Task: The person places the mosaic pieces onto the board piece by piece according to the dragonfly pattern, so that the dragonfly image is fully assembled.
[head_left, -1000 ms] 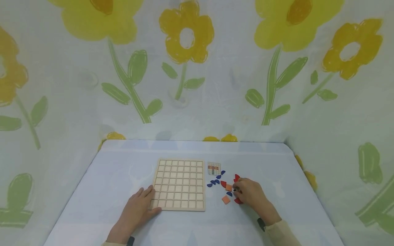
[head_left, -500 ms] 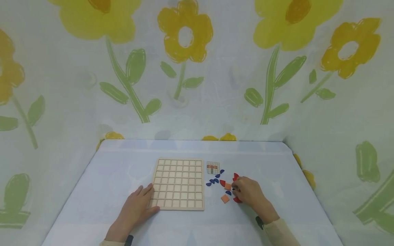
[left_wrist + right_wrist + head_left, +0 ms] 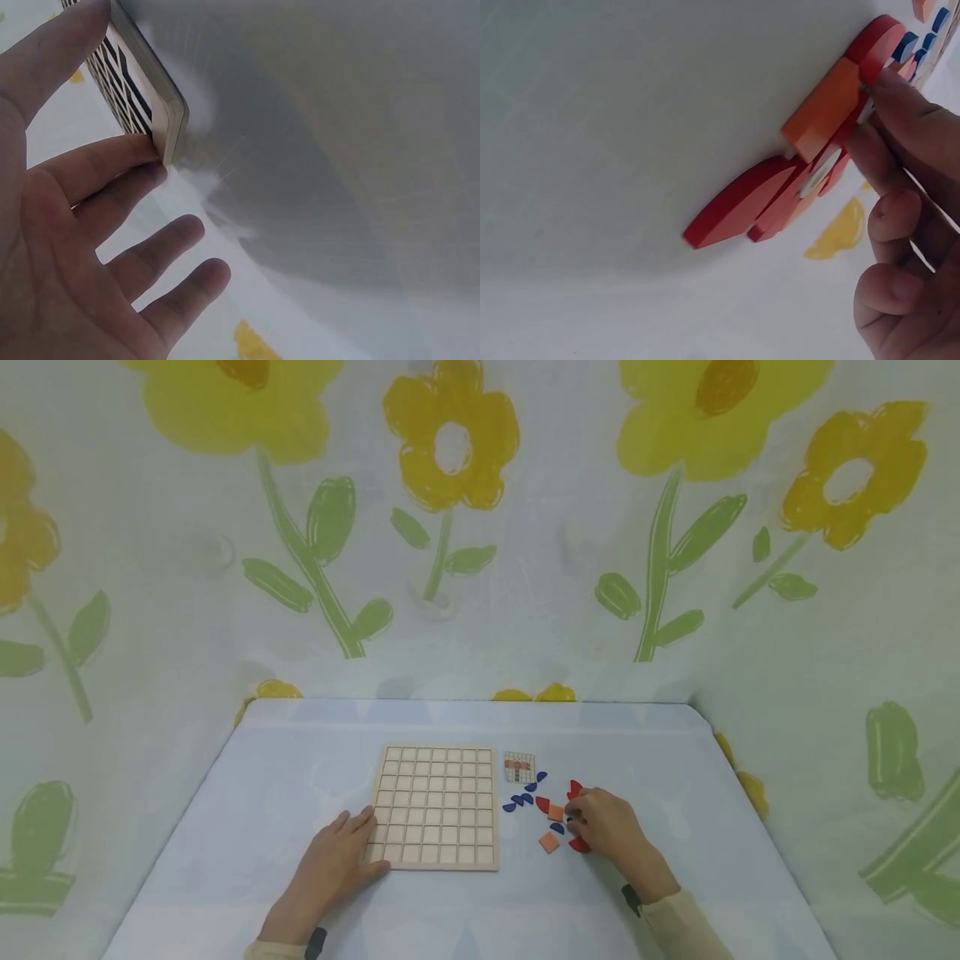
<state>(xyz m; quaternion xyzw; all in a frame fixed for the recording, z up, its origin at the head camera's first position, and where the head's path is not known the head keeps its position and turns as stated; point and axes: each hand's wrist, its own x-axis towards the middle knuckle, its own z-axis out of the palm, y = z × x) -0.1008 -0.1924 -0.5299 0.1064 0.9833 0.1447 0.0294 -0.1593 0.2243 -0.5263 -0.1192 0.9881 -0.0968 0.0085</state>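
In the head view my left hand (image 3: 333,864) lies at the near left corner of a square wooden grid board (image 3: 447,867). Its fingers are spread and fairly straight, touching the left edge, with the thumb at the near edge. The left wrist view shows the thumb and forefinger (image 3: 112,161) against the board's corner. On the right, my right hand (image 3: 603,827) pinches a small puzzle piece among flat wooden shapes; its fingertips largely hide it. About the fingertips in the right wrist view are red curved pieces (image 3: 742,199) and an orange piece (image 3: 823,109).
A small pattern card (image 3: 520,767) lies right of the board. Several blue half-round pieces (image 3: 517,800) are scattered below it. A loose orange square (image 3: 549,842) lies nearer me. Behind the table (image 3: 652,743) hangs a flower-printed cloth (image 3: 525,635).
Both hands stay in nearly the same place and pose. The head view shifts very slightly; the board, card and loose pieces keep their arrangement.
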